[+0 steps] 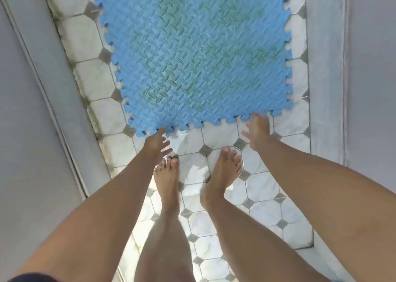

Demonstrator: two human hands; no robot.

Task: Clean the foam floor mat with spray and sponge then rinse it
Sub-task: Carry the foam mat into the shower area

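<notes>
The blue foam mat (192,63) lies flat on the tiled floor (267,206), its puzzle-tooth near edge facing the person (greenish patches mark its middle). The left hand (157,140) reaches to the mat's near left corner, fingers spread and holding nothing. The right hand (258,131) is at the same near edge, towards the right corner, fingers loose and empty. Motion blur hides whether either touches the mat. Two bare feet (225,170) stand just short of that edge.
</notes>
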